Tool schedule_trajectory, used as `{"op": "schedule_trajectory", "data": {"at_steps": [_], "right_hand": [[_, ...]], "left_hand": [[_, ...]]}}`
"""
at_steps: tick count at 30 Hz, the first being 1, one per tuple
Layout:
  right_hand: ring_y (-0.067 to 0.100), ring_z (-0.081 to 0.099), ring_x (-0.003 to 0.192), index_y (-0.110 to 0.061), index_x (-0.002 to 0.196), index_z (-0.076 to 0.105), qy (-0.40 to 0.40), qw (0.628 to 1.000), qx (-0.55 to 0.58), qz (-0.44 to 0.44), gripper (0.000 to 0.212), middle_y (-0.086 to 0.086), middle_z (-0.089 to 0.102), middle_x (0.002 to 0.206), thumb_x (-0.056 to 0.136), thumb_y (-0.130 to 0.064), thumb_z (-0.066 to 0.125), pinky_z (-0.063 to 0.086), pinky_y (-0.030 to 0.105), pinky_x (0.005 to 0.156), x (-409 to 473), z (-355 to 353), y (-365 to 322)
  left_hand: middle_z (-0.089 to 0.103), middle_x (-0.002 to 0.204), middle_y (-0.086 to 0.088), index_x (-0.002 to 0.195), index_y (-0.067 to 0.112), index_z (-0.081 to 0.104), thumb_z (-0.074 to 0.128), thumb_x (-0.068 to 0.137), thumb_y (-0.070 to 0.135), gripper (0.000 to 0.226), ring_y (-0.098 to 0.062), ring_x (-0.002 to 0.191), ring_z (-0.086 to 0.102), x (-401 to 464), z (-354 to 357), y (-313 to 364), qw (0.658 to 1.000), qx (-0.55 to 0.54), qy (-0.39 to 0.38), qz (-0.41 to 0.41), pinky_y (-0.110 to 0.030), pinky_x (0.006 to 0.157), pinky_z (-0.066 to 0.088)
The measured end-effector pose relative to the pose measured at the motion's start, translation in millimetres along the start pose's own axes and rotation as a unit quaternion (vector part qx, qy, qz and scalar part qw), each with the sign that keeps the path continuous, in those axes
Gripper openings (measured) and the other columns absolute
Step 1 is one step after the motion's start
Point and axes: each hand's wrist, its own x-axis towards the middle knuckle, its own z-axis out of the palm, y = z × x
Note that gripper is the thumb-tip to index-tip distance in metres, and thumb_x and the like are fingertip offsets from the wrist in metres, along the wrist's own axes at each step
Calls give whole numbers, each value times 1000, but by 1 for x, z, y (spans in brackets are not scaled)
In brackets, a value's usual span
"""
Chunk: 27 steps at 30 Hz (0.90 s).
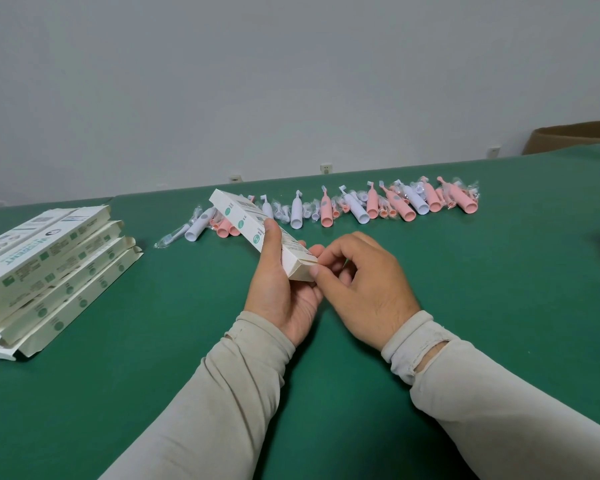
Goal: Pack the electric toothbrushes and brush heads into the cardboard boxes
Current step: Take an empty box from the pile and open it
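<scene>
My left hand (280, 282) grips the long white cardboard box (261, 238); my right hand (357, 271) pinches its end flap; it looks light and easy to crush, so I hold the sides softly.

Packing workshop: green worktable (465, 306), stacked cartons (49, 258)

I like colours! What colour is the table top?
Dark green table top, seen best in the head view.

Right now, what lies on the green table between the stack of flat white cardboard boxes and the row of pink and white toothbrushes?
The head view shows only bare green table between the stack of flat white cardboard boxes and the row of pink and white toothbrushes.
</scene>
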Motion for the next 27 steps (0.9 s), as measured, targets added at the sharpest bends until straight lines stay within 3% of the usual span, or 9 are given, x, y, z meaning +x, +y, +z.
{"op": "schedule_trajectory", "data": {"at_steps": [7,11,13,15,17,19,20,23,27], "right_hand": [[5,61,73,-30,73,62,16,999,23,30,17,-18,60,83,80,-24,76,50,17,65,0,0,2],[0,58,65,-28,73,63,-1,998,42,43,17,-26,60,79,81,-19,75,44,10,60,1,-1,2],[-3,54,56,-24,73,64,14,994,85,70,15,-27,60,69,83,-15,71,41,8,57,6,-5,4],[-2,53,54,-22,73,64,56,986,116,109,14,-21,61,63,86,-18,69,43,11,58,13,-11,9],[7,58,59,-22,75,64,106,969,150,167,16,-17,63,65,90,-26,67,50,25,64,20,-19,14],[9,61,59,-23,82,66,143,943,201,225,19,-12,68,74,93,-38,62,50,31,60,26,-28,19],[8,62,59,-24,88,67,153,931,223,245,25,-9,70,79,92,-46,58,50,29,56,29,-32,21],[11,66,62,-26,102,71,144,904,286,285,45,-5,75,85,88,-62,48,50,25,51,34,-42,27],[13,67,60,-18,100,73,104,876,331,335,34,2,77,85,91,-49,61,54,28,53,34,-46,31]], "left_hand": [[42,148,-30,116,8,45,66,76,64,72,-44,117,62,0,-2,-3,1000,13,-21,-15,-60,103,46],[46,144,-29,123,8,46,67,75,64,77,-41,111,66,-1,-2,-1,999,28,-18,5,-57,98,51],[62,127,-20,124,19,52,68,79,63,65,-25,101,71,-3,-1,0,986,151,17,64,-46,87,58],[65,104,-5,112,24,56,76,82,50,44,-7,81,68,-3,-5,3,916,354,82,168,-30,71,57],[60,105,0,110,24,55,80,81,36,41,-12,91,60,2,-18,8,769,571,135,255,-24,76,47],[54,114,-1,117,24,54,78,80,32,44,-22,105,49,5,-28,15,641,703,152,269,-28,83,37],[52,117,-1,119,25,54,77,81,30,44,-25,110,45,6,-31,17,609,732,151,264,-29,85,34],[46,128,1,124,28,53,75,83,25,47,-24,118,39,6,-36,19,573,767,138,254,-27,89,28],[39,141,2,124,28,52,74,82,23,48,-25,124,37,4,-34,19,539,794,122,254,-34,101,34]]}}
